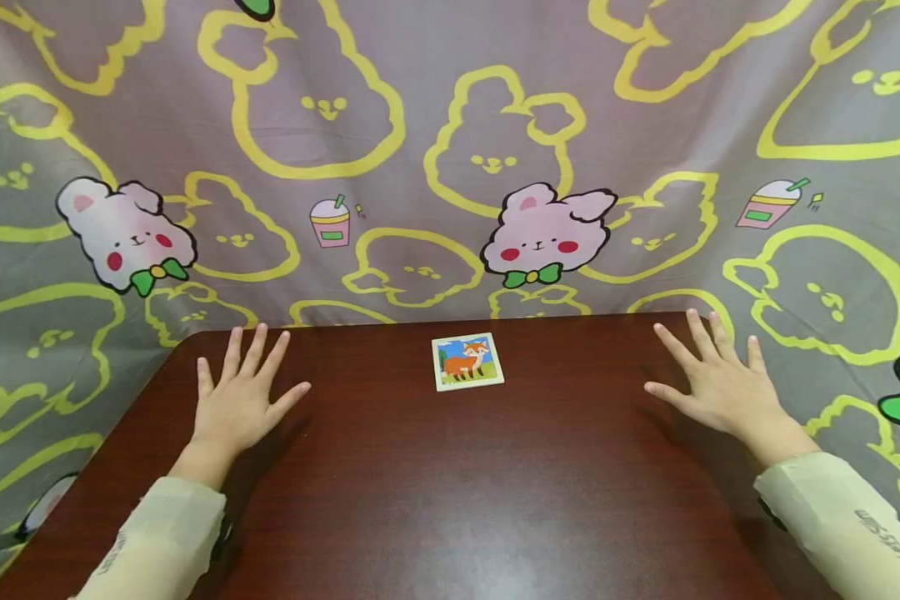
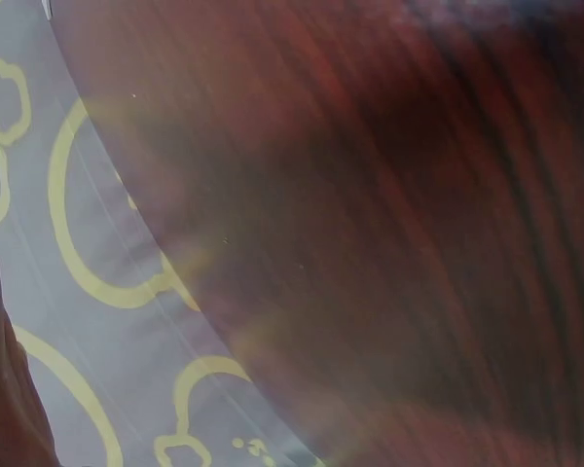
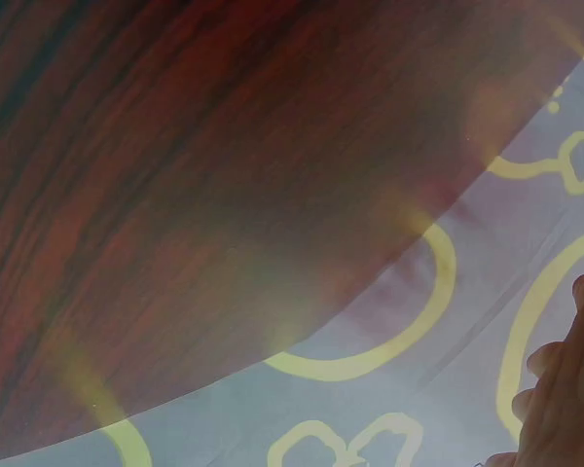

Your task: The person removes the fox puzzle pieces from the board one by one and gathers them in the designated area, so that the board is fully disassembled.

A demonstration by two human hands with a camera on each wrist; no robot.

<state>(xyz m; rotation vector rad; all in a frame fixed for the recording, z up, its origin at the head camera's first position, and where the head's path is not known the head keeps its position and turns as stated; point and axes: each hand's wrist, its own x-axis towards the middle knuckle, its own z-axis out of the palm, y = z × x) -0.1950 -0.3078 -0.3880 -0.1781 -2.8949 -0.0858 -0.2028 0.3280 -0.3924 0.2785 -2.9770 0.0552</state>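
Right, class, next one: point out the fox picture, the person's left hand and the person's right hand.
Fox picture (image 1: 468, 362): head view, on the fox's orange body.
Left hand (image 1: 234, 408): head view, on the back of the hand.
Right hand (image 1: 726, 392): head view, on the back of the hand.

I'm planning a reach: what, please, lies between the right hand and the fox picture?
The head view shows bare table between the right hand and the fox picture.
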